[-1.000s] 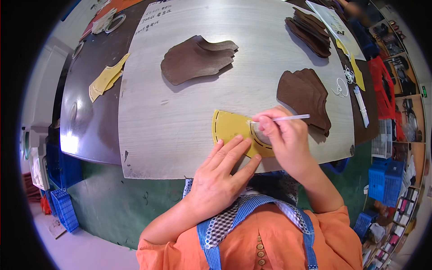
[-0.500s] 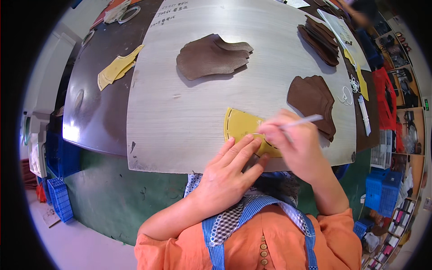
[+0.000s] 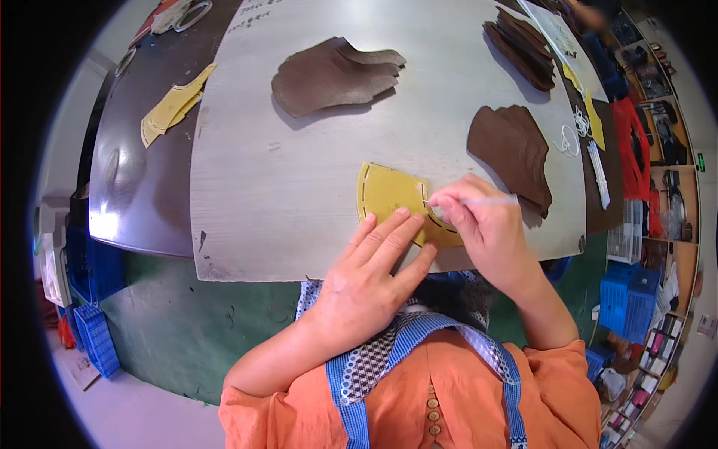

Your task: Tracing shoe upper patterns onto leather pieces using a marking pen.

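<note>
Yellow curved template [image 3: 389, 196] under flat left hand [image 3: 374, 269], right hand [image 3: 479, 224] tracing.

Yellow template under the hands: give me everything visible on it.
The flat yellow curved template looks like thin card or plastic, with a rounded outer edge lined by short slots. It lies flat near the front edge of the grey board. The left hand presses on it; the right hand runs a thin white pen along it.

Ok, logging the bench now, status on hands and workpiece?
Left hand flat on yellow template. Right hand gripping white pen, tip at template's edge. Brown leather stack beside, apart.
</note>
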`<move>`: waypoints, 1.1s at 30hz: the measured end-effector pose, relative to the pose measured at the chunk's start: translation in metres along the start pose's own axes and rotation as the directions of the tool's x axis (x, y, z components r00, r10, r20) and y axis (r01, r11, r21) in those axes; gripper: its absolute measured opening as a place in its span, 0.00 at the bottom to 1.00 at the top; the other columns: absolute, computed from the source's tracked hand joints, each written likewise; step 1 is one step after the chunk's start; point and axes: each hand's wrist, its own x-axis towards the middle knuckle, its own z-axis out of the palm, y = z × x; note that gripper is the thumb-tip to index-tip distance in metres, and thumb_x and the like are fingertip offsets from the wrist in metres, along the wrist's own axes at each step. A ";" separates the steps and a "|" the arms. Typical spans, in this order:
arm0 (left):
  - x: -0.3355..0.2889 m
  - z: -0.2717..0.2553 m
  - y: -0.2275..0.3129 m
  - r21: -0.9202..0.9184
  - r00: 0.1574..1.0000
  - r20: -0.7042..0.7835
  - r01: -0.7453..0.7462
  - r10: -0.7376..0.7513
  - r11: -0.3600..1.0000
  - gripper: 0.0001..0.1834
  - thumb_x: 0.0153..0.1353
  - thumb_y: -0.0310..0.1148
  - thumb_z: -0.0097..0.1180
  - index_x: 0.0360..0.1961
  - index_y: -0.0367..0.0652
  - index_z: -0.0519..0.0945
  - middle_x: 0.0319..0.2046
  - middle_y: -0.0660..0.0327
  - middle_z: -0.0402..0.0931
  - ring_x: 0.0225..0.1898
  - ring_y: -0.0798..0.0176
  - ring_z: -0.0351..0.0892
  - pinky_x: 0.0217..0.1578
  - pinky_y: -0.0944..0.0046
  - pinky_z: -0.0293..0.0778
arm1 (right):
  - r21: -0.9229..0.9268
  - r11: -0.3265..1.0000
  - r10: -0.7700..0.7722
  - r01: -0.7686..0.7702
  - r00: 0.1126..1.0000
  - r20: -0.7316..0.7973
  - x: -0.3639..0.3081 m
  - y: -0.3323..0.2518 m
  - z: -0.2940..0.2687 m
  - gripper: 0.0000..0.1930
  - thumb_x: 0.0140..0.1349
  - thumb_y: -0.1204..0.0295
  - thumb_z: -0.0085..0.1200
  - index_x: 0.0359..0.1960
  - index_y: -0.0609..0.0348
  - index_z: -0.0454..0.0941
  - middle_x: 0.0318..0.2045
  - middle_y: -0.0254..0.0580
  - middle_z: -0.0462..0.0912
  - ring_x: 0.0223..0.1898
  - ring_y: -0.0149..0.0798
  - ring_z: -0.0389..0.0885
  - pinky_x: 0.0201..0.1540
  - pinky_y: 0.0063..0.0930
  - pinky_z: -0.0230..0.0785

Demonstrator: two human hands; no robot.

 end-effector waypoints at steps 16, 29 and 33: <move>0.007 -0.007 0.004 0.112 0.999 0.013 -0.042 0.041 0.993 0.22 0.56 0.32 0.72 0.54 0.51 0.87 0.61 0.52 0.79 0.64 0.47 0.80 0.63 0.43 0.78 | -0.112 0.979 0.174 -0.171 0.985 0.015 -0.042 -0.002 -0.010 0.11 0.63 0.76 0.69 0.45 0.58 0.82 0.34 0.43 0.84 0.32 0.44 0.84 0.35 0.35 0.75; 0.007 -0.041 -0.037 0.226 0.966 0.217 0.090 -0.140 0.970 0.43 0.62 0.42 0.67 0.75 0.38 0.68 0.75 0.49 0.64 0.79 0.43 0.59 0.76 0.36 0.56 | 0.034 0.956 0.271 -0.291 0.835 -0.478 -0.070 0.047 -0.080 0.03 0.71 0.74 0.64 0.41 0.60 0.85 0.30 0.28 0.80 0.31 0.22 0.74 0.34 0.20 0.67; -0.011 -0.025 -0.007 0.119 0.994 0.083 0.066 -0.076 0.991 0.36 0.58 0.37 0.71 0.69 0.44 0.77 0.70 0.49 0.70 0.73 0.45 0.69 0.73 0.34 0.62 | 0.356 0.880 0.394 -0.315 0.902 -0.177 -0.061 0.018 -0.046 0.04 0.71 0.75 0.65 0.40 0.63 0.85 0.31 0.29 0.82 0.31 0.22 0.75 0.34 0.19 0.68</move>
